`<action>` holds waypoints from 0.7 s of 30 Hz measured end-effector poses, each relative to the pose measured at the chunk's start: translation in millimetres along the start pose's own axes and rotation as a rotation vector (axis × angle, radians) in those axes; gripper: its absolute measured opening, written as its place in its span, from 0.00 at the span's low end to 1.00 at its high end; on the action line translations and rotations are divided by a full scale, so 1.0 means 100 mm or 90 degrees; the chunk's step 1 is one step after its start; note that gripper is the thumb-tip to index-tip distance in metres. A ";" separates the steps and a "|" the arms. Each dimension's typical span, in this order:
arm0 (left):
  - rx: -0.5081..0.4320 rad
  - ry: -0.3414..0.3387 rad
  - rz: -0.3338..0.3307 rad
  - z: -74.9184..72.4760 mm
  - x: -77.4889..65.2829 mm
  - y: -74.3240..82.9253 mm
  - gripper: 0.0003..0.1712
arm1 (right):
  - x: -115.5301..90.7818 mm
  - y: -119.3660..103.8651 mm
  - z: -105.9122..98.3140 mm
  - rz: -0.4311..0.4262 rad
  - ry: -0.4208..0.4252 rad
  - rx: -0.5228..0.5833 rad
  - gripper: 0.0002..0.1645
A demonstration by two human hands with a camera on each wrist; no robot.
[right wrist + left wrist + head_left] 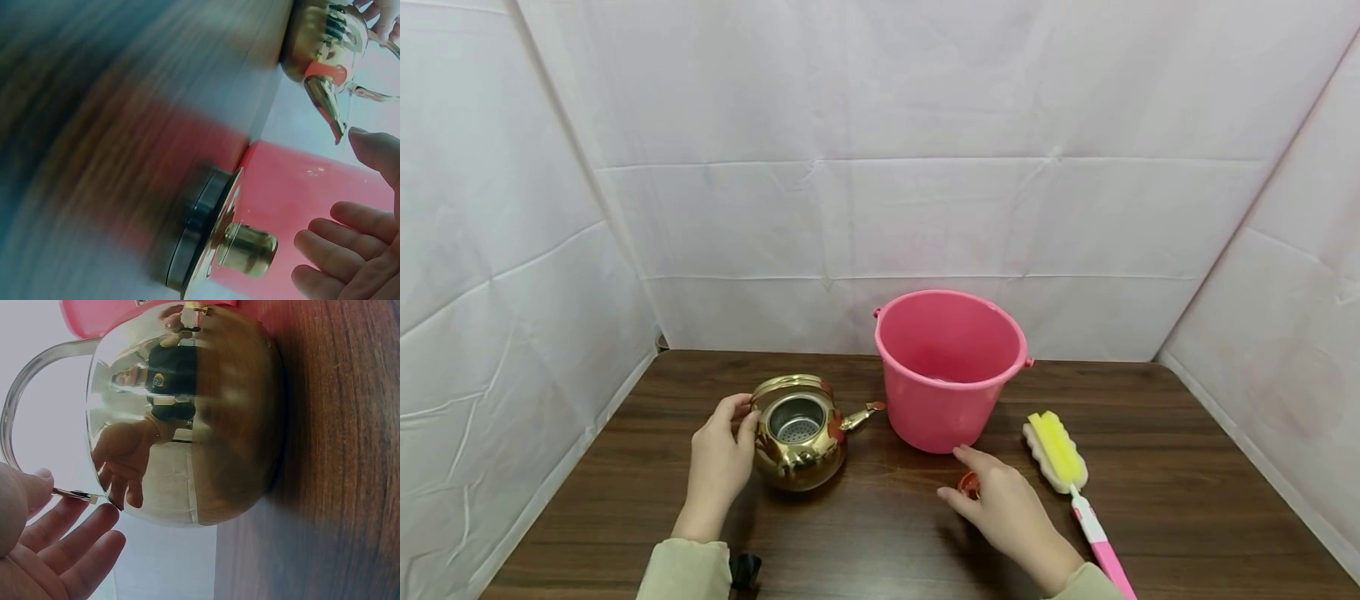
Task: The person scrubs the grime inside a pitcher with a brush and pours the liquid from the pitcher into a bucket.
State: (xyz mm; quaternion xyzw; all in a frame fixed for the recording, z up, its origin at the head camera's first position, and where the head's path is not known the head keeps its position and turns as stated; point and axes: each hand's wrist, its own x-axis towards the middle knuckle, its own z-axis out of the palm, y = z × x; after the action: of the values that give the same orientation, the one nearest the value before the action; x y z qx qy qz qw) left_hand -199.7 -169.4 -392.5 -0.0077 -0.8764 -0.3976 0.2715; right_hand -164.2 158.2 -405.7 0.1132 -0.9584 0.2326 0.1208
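A shiny gold kettle stands upright on the table, uncovered, with a perforated strainer showing in its mouth. In the left wrist view, the thumb and fingers of my left hand pinch the lower end of its hoop handle. The kettle's spout points toward the pink bucket. My right hand hovers over the gold kettle lid, thumb and fingers spread apart. In the right wrist view, the lid's knob faces up, and the fingers are clear of it.
Right of the bucket lies a long brush with a yellow and white sponge head and a pink-and-white handle. White cloth walls enclose the dark wooden table at the back and sides. A small black object shows beside the left sleeve.
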 end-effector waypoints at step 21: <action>0.009 0.002 0.004 0.00 0.01 -0.01 0.13 | 0.04 -0.16 0.07 -0.018 -0.016 -0.009 0.32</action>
State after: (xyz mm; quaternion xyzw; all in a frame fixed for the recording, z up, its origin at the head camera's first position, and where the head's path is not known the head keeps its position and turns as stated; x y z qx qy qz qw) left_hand -200.6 -169.9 -392.9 -0.0080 -0.8787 -0.3909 0.2739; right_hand -165.4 140.6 -403.9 0.1286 -0.9597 0.2230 0.1126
